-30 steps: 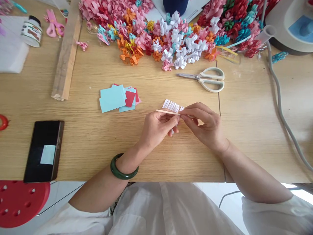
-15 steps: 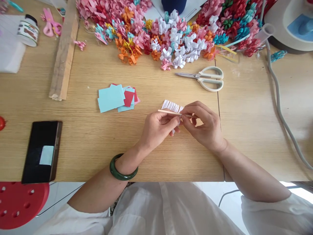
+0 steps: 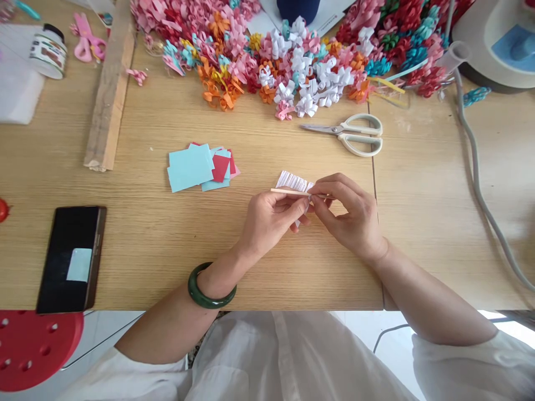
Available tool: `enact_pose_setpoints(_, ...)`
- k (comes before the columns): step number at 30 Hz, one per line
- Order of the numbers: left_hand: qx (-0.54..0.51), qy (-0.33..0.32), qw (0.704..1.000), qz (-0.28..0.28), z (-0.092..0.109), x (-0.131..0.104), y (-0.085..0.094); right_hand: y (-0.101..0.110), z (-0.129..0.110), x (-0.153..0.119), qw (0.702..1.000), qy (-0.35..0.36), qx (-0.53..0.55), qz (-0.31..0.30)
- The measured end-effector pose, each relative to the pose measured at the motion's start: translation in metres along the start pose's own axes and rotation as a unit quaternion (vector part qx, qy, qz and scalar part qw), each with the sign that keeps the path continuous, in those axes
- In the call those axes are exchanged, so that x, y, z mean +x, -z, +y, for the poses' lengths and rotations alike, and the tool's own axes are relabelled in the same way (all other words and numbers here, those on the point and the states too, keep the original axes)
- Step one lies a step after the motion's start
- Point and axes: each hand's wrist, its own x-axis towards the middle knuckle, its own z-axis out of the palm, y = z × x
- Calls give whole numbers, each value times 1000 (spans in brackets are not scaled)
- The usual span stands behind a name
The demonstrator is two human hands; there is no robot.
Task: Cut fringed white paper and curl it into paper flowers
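Over the table's middle my left hand [image 3: 273,216] and my right hand [image 3: 349,211] meet, fingertips nearly touching. Both pinch a thin pale wooden stick [image 3: 288,191], which lies almost level across them. My left hand also has white fringed paper [image 3: 292,181], cut into narrow strips, by its fingers; part of it shows above the stick and part below the fingertips. How the paper meets the stick is hidden by the fingers. Left of my hands lies a small pile of light blue and red paper cards [image 3: 190,167].
Scissors [image 3: 355,133] lie beyond my right hand. Curled paper flowers [image 3: 292,72] heap along the back. A wooden bar [image 3: 108,94], pink scissors [image 3: 87,42], a jar [image 3: 49,51] and a phone [image 3: 71,259] are at left. A grey cable [image 3: 476,161] runs down the right.
The stick has shifted very slightly to the right between my fingertips, and the fingers of my right hand have moved a little. Everything else lies as before.
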Motion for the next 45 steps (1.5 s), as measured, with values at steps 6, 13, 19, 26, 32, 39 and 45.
enact_pose_setpoints(6,-24,-5,1000,15,-3,2,-1,0,0,-1,1000,12,-22,0)
enact_pose_setpoints(13,-75,7,997,12,-5,2,-3,2,-3,-1,999,29,-43,5)
enact_pose_setpoints(19,-83,29,996,19,0,1,-3,3,-7,-1,999,22,-27,7)
enact_pose_setpoints(26,-68,7,997,41,-1,3,-3,3,-8,-1,1000,-12,8,4)
enact_pose_setpoints(32,-66,-8,997,32,-2,5,2,10,-9,1,997,-64,-34,-3)
enact_pose_setpoints(39,-69,10,997,26,-1,5,3,9,-1,1,998,-25,-53,-4)
enact_pose_setpoints(45,-115,48,992,12,1,6,3,7,0,0,996,-3,-84,6)
